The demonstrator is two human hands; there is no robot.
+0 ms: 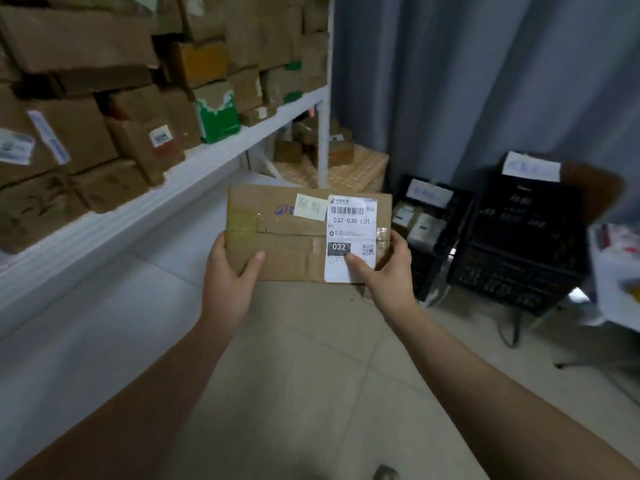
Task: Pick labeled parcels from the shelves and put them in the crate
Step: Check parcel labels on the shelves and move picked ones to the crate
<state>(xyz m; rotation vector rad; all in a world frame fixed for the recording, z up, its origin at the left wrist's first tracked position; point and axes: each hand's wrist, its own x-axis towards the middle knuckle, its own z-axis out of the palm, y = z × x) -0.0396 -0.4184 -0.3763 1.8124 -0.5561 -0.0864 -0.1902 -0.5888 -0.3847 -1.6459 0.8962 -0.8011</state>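
A flat brown cardboard parcel (287, 233) is held up in front of me over the floor, top face toward the camera. It carries a white shipping label (351, 233) reading 032-038-E01 and a small yellow note (310, 207). My left hand (230, 275) grips its lower left corner, thumb on top. My right hand (388, 271) grips the lower right corner, thumb pressing the label. Black plastic crates (519, 237) stand on the floor to the right; the nearer, smaller crate (429, 223) holds a few parcels.
White shelves (207, 161) run along the left, packed with several brown boxes, some labelled. More boxes sit on a low lattice pallet (353, 168) behind the shelf post. A grey curtain (485, 81) hangs at the back. A white table edge (616, 271) shows at far right.
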